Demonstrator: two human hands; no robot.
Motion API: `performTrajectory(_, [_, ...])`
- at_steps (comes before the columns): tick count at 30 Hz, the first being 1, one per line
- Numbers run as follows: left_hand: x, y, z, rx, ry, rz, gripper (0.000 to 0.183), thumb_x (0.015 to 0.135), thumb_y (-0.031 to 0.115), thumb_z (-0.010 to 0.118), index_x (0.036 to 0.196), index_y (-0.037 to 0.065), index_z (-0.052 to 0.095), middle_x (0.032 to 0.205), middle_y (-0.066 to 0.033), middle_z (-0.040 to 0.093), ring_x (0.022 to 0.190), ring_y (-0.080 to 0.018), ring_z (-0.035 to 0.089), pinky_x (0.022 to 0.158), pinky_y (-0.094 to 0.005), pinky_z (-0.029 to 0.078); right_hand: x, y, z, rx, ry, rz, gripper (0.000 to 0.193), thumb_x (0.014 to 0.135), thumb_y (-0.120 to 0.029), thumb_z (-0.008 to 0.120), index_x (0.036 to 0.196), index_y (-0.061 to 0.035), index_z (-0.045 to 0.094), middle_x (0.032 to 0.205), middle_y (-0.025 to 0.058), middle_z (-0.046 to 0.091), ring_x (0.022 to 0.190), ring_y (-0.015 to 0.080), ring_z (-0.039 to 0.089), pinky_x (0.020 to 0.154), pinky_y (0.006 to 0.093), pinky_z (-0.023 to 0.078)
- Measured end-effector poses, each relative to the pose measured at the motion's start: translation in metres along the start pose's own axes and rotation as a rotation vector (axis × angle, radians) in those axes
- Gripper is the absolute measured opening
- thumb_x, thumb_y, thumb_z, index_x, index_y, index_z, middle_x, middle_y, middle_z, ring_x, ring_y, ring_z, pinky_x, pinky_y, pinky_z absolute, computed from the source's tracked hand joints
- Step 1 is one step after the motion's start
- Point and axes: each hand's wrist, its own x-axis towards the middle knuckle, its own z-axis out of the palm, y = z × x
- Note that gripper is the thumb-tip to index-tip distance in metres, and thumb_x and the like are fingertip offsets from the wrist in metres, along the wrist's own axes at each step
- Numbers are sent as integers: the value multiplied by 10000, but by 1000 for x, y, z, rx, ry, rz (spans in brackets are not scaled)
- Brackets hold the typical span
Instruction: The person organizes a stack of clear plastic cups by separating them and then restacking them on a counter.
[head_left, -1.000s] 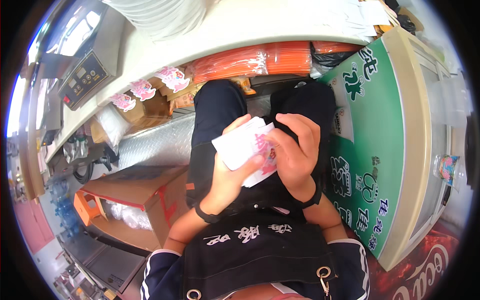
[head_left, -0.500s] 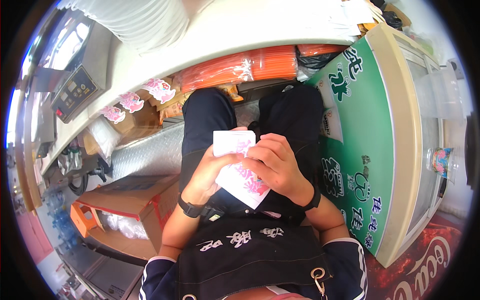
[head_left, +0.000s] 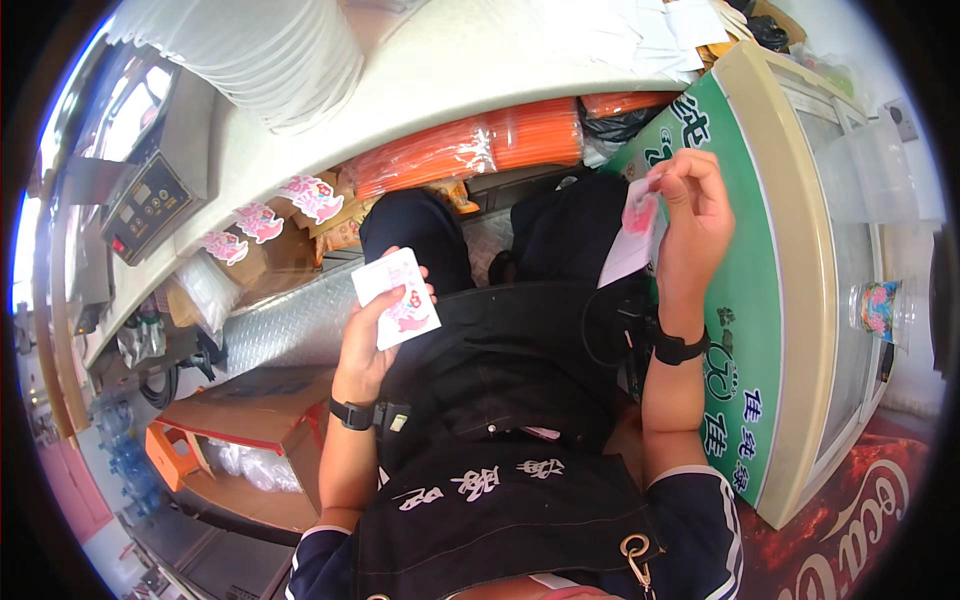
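Note:
My left hand (head_left: 368, 335) is closed around a stack of white cards (head_left: 402, 275) printed with pink characters and a small cartoon figure. Its thumb lies across the top card, above my left thigh. Out to the right, beside the green cabinet side, my raised right hand (head_left: 697, 215) pinches a single white sticker sheet (head_left: 628, 252) by its upper corner. Pink print shows on that sheet, which hangs tilted below the fingers. Whether its backing is coming loose cannot be made out.
Pink cut-out stickers (head_left: 260, 222) line the front edge of the white counter (head_left: 420, 110). White paper pieces (head_left: 640, 40) lie at its far right. Orange straw packs (head_left: 470, 145) sit under it. A cardboard box (head_left: 240, 400) stands left, a green-sided freezer (head_left: 745, 300) right.
My hands have moved apart. The right one has carried a single sheet off the stack, up and to the right; the left has shifted left with the other cards.

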Motion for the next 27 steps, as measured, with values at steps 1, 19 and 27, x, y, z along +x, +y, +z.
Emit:
performTrajectory(1, [-1,-1,5,-68,-48,-51,575,917,26,567,1466,60,397,1214,-204,636,1022,-305,675,915,-440,563,-2,-1,4,3,-4,-1,103,922,-24,662,891,12,570,950,64,531,807,145,579,719,273,496])
performTrajectory(19, [-7,-7,96,-293,-267,-410,396,961,187,596,1305,-1,538,1196,-156,653,1084,-288,648,954,-430,526,-62,-33,29,-206,-294,-327,152,775,-14,773,828,0,631,845,107,636,764,234,592,677,301,478])
performTrajectory(27, [0,-10,62,-228,-135,-251,299,887,45,637,1183,2,620,1137,-116,677,1058,-276,660,910,-411,546,-23,-23,5,-159,158,-173,112,893,-12,668,834,10,575,853,68,557,759,139,540,708,243,438])
